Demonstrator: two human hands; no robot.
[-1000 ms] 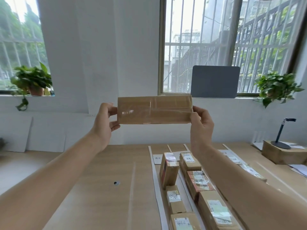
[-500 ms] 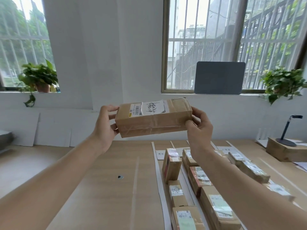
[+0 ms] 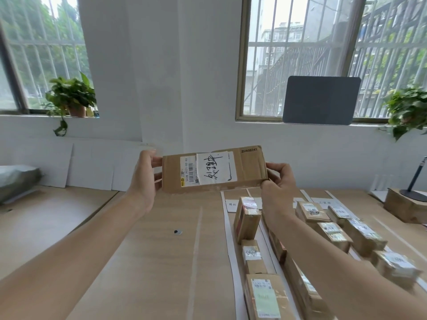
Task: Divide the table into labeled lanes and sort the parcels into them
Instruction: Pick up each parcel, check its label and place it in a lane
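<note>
Clearly, the parcel [image 3: 213, 169] was held in mid-air above the far part of the table [image 3: 150, 262], its ends gripped by the left hand [image 3: 144, 176] and the right hand [image 3: 280, 183], fingers curled round the cardboard. Its top corner was printed "ZH408241"; a barcode label [image 3: 188, 172] read "502B P021-00 63", and a white slip [image 3: 216, 167] bore handwritten characters. Below, white strips [image 3: 227, 227] divided the wooden top into lanes holding labelled boxes [image 3: 247, 218] — left of them, wood ran wide to the table's edge. Barred windows [image 3: 300, 54] and potted plants [image 3: 71, 95] lined the white wall.
</note>
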